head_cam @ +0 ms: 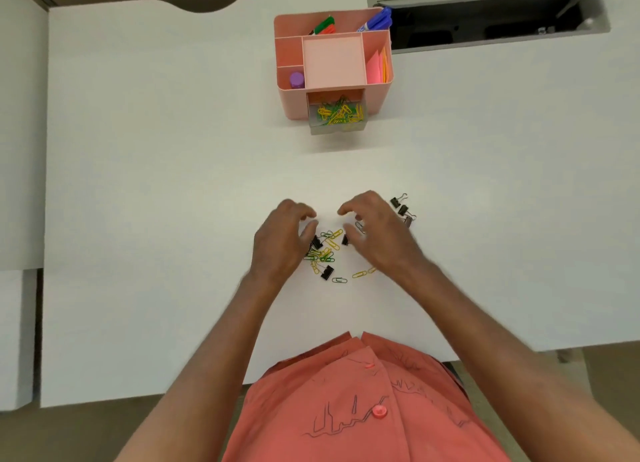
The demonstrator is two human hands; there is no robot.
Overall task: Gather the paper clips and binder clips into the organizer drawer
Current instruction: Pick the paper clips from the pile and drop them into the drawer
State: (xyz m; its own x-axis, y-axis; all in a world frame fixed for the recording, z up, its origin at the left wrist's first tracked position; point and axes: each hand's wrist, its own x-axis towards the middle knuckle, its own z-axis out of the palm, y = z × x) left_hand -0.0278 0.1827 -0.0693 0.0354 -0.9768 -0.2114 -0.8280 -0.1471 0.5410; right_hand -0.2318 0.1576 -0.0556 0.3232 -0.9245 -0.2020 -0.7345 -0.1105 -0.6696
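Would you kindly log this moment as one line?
left hand: open | right hand: open | clip pile: between hands, on table | drawer: open, holds paper clips

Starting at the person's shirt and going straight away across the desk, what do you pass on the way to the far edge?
Loose pile of clips between the two hands → bare white desk → clear drawer pulled open, clips inside → pink organizer → markers in its back compartment.

Yellow and green paper clips point(325, 250) lie in a loose heap at frame centre, black binder clips point(327, 273) mixed among them. Three more black binder clips point(401, 208) sit apart, right of centre. At upper centre, my pink organizer's clear drawer point(337, 117) stands pulled open, holding what seem mostly yellow and green clips.
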